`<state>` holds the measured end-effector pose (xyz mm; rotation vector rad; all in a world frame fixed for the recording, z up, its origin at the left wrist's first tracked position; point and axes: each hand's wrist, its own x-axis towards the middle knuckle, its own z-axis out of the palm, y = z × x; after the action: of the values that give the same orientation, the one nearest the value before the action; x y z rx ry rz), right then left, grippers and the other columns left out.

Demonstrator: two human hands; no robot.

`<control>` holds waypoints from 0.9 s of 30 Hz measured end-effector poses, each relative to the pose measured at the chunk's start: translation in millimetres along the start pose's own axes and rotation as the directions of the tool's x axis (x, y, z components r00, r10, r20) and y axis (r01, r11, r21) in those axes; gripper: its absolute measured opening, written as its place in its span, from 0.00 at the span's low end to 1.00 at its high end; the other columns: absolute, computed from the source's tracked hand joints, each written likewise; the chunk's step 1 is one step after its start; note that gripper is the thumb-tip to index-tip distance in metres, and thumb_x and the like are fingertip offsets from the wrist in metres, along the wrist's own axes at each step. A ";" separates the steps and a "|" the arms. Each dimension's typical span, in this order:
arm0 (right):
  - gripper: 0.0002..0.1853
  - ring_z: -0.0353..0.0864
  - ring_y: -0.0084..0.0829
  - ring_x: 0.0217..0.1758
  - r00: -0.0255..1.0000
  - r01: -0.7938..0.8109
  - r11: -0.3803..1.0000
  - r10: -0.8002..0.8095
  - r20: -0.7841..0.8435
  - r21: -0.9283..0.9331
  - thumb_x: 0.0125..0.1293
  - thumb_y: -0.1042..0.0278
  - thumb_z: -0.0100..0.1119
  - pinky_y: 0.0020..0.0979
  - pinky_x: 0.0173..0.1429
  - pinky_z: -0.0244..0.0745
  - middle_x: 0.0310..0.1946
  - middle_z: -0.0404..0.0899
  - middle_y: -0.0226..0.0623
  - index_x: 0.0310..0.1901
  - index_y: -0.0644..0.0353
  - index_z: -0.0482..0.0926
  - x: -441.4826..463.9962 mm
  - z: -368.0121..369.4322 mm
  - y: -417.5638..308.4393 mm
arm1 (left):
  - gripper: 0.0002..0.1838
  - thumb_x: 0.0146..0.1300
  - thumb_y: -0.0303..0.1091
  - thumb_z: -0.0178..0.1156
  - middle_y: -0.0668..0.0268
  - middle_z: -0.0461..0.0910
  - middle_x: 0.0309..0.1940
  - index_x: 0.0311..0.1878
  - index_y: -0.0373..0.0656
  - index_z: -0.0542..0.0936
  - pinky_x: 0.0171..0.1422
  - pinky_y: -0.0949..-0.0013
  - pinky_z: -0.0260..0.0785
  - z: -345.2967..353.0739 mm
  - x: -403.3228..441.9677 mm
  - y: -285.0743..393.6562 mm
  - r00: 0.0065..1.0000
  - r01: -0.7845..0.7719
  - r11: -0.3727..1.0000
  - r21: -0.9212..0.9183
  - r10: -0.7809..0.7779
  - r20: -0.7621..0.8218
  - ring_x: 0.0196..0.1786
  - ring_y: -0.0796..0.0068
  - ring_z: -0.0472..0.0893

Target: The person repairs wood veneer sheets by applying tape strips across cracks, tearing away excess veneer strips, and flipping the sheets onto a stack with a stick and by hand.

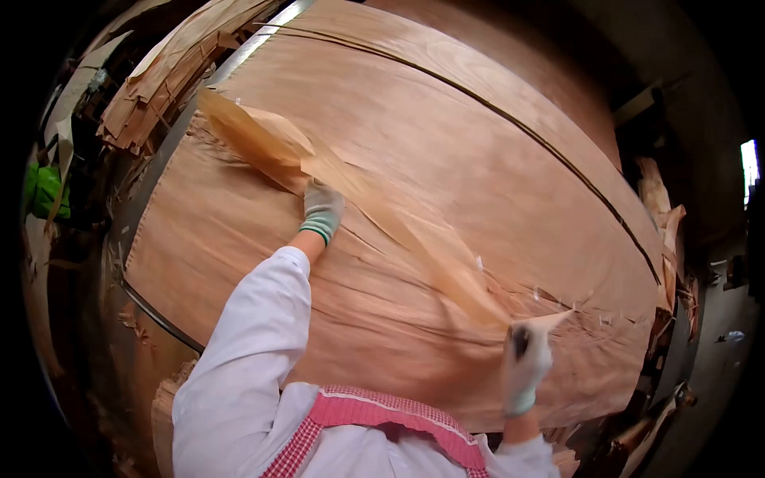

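presently, through the head camera, i get a pink checked apron [382, 408] at the bottom of the frame, white sleeves [247, 319] reaching up beside it. right hand [528, 368], lower right: pale glove, blurred, clamped on the lower end of a thin tan strip [398, 227]; a dark patch [521, 342] shows on that glove, too blurred for me to name. left hand [323, 210], left of centre: glove with green cuff, fingers curled at the strip's lower edge; whether they pinch it, i cannot tell. strip runs diagonally, upper left to lower right, twisted, over a broad wood-toned sheet [494, 175] filling mid-frame. sheet wrinkled near the right hand. farther up, a long dark line [510, 118] crosses toward the right. beyond: ragged stacked sheets [159, 95] upper left, green bundle [49, 191] far left, bright patch [750, 171] right edge.
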<state>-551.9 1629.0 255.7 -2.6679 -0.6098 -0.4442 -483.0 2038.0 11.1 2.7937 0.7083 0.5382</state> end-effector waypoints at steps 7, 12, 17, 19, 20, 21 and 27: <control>0.13 0.78 0.34 0.25 0.964 -0.213 0.890 0.123 0.236 0.404 0.49 0.85 0.62 0.27 0.31 0.72 0.25 0.77 0.39 0.36 0.60 0.75 -76.1 -67.1 -55.8 | 0.09 0.59 0.36 0.53 0.60 0.79 0.43 0.39 0.47 0.80 0.56 0.60 0.67 38.7 14.0 -30.8 0.987 -0.078 0.992 0.104 0.091 -0.132 0.52 0.61 0.77; 0.09 0.77 0.32 0.26 0.933 -0.305 0.834 0.164 0.320 0.460 0.56 0.80 0.64 0.28 0.33 0.72 0.26 0.75 0.41 0.36 0.63 0.74 -103.8 -74.3 -48.0 | 0.08 0.57 0.35 0.54 0.62 0.79 0.39 0.37 0.47 0.80 0.54 0.62 0.68 -104.9 -12.6 -17.6 0.944 -0.330 0.843 0.424 0.295 0.148 0.50 0.65 0.77; 0.09 0.71 0.28 0.26 0.950 -0.266 0.811 0.128 0.286 0.521 0.59 0.74 0.66 0.25 0.33 0.68 0.26 0.74 0.37 0.35 0.64 0.74 -145.4 -59.6 -14.3 | 0.04 0.58 0.31 0.52 0.61 0.75 0.31 0.33 0.49 0.77 0.45 0.59 0.69 -149.9 -104.1 -159.5 0.919 -0.277 0.820 0.501 0.378 -0.110 0.38 0.61 0.76; 0.10 0.64 0.19 0.24 0.960 -0.218 0.790 0.069 0.270 0.572 0.62 0.70 0.64 0.23 0.31 0.64 0.24 0.71 0.30 0.33 0.64 0.73 -164.7 -59.6 15.1 | 0.05 0.62 0.29 0.50 0.59 0.76 0.30 0.35 0.46 0.77 0.43 0.60 0.69 -176.3 -177.7 -246.4 0.976 -0.030 0.993 0.110 0.053 -0.213 0.36 0.60 0.76; 0.11 0.65 0.20 0.25 0.906 -0.404 0.624 0.176 0.384 0.668 0.63 0.69 0.63 0.24 0.33 0.66 0.24 0.70 0.29 0.28 0.65 0.73 -194.4 -42.6 46.8 | 0.06 0.63 0.27 0.50 0.57 0.77 0.30 0.37 0.43 0.77 0.42 0.62 0.69 -193.8 -218.0 -289.0 0.949 0.174 0.940 -0.293 -0.239 -0.205 0.35 0.62 0.77; 0.12 0.70 0.23 0.29 0.788 -0.593 0.543 0.238 0.568 0.595 0.64 0.65 0.62 0.26 0.36 0.69 0.28 0.73 0.34 0.31 0.66 0.75 -216.6 -48.8 60.5 | 0.07 0.64 0.26 0.50 0.56 0.78 0.30 0.40 0.40 0.78 0.40 0.64 0.70 -211.0 -257.8 -330.8 0.852 0.304 0.746 -0.592 -0.491 -0.181 0.34 0.63 0.78; 0.11 0.79 0.25 0.45 0.506 -0.743 0.464 -0.081 0.859 0.482 0.67 0.70 0.56 0.30 0.54 0.73 0.42 0.82 0.34 0.46 0.69 0.80 -362.3 -70.3 114.2 | 0.15 0.70 0.37 0.47 0.58 0.82 0.41 0.48 0.39 0.79 0.51 0.63 0.71 -286.3 -537.8 -255.3 0.465 0.852 0.473 0.227 -0.881 0.090 0.43 0.59 0.79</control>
<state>-824.4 1376.7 149.3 -1.7439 -0.2376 1.0700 -1142.8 2024.5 40.0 2.0622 1.9994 -0.0223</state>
